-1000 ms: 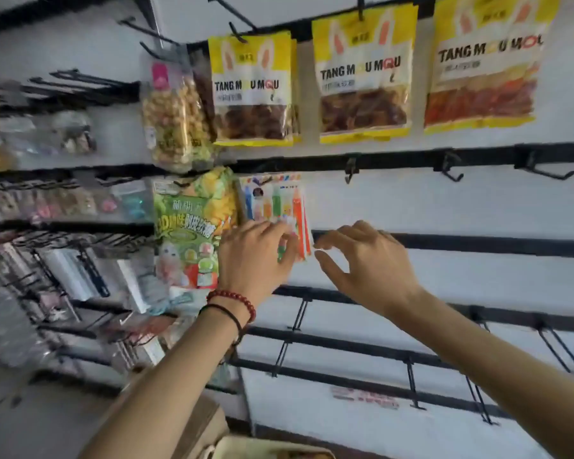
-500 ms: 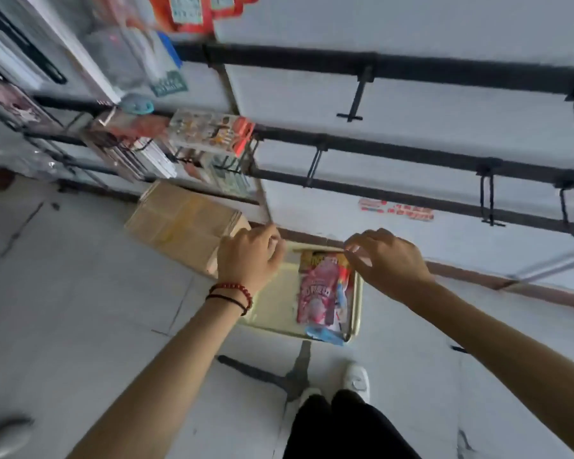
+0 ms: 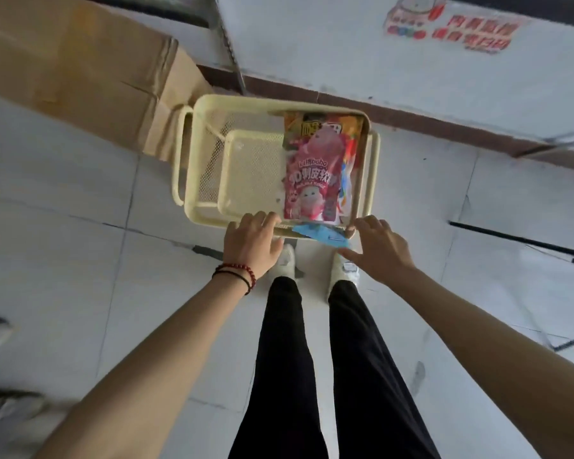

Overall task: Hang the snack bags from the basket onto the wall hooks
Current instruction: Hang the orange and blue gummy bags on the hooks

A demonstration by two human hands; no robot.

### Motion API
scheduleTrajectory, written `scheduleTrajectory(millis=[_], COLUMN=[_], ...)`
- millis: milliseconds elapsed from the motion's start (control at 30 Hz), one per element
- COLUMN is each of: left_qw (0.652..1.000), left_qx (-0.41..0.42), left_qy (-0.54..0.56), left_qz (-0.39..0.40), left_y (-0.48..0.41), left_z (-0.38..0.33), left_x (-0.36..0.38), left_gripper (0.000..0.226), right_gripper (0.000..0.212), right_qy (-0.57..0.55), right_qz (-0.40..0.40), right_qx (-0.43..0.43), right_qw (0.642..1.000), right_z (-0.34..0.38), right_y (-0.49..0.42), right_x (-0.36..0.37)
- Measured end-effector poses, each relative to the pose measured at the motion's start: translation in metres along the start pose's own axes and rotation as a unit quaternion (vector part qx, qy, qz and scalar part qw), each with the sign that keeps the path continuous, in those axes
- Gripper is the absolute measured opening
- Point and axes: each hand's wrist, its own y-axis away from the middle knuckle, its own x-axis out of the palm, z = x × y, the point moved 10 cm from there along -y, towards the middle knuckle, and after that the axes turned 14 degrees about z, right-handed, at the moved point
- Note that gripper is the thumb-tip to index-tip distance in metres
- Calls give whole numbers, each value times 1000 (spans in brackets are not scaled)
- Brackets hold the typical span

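Below, left hand [image 3: 251, 243] and right hand [image 3: 376, 250] (both empty, fingers loose) are just beside the basket [image 3: 189, 193].

The basket [image 3: 193, 180] is pale yellow mesh; the top snack bag [image 3: 310, 180] is pink with white lettering, over a yellow-orange bag [image 3: 294, 127]. The trousers [image 3: 285, 376] are black; the floor [image 3: 80, 260] is pale grey tile; the cardboard box [image 3: 73, 61] is brown.

The single camera rides on the person's head, tipped steeply down; the left hand [image 3: 251, 243] and right hand [image 3: 376, 250] reach out close beneath it; the basket [image 3: 206, 218] sits farther below on the floor [image 3: 80, 260]; the wall [image 3: 312, 44] crosses the top edge.
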Motion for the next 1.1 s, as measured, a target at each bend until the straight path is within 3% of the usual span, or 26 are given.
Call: scheduleTrajectory(millis=[167, 333, 567, 733, 1100], left_qw=[1000, 998, 995, 991, 951], left_qx=[26, 52, 97, 126, 256], left_qy=[-7, 6, 14, 43, 79], left_qz=[5, 33, -1, -34, -155], left_y=[-35, -49, -48, -28, 82], left_z=[4, -11, -24, -32, -106], left_x=[37, 65, 60, 12, -167], left_gripper=[42, 54, 16, 11, 18], right_gripper=[60, 49, 21, 13, 21], right_qy=[-18, -41, -118, -141, -111], right_qz=[-12, -38, -111, -144, -262], right_qx=[-9, 17, 42, 31, -51], right_qw=[1000, 998, 986, 979, 957], right_z=[12, 11, 3, 11, 24], right_y=[-31, -45, -39, -5, 165], right_x=[44, 63, 44, 12, -131])
